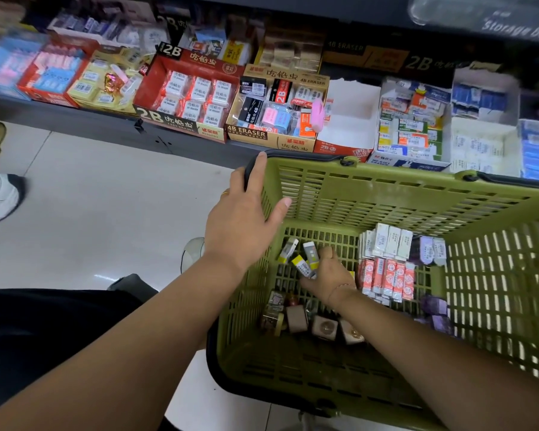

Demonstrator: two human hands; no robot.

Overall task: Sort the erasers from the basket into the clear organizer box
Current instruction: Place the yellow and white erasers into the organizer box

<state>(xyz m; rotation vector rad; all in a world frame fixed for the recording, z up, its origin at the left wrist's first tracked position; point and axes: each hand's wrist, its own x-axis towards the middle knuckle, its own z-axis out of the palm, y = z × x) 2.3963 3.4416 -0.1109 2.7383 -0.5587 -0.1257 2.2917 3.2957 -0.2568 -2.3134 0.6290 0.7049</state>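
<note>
Head view: the green basket point(386, 194) fills the lower right of the frame. Its floor is scattered with stock and its slatted walls rise high on every side.

The right hand point(327, 272) is deep inside, near the basket's left wall. Its fingers are curled around the yellow-ended erasers point(305, 264), which stick out to the upper left of the knuckles with their long axes slanted. One loose eraser point(288, 250) lies just left of them, tilted, close to the wall.

The left hand point(246, 219) clasps the basket's upper-left corner, with the index finger along the black handle point(305, 154) and the thumb spread inside the wall. It looks to be steadying the basket, so the right hand is the one placed to carry.

Rows of red-and-white eraser packs point(386, 278) and white eraser packs point(389, 241) stand to the right of the right hand, near but not touching it.

A blurred clear container lettered "Storage box" point(479, 14) shows at the upper right, above the shelf point(91, 119) of display cartons. I cannot tell whether it is the organizer.

If it is, the lift should go straight up past the rim, then up and right. That path looks open above the basket, though the wrist sits low between the walls.
</note>
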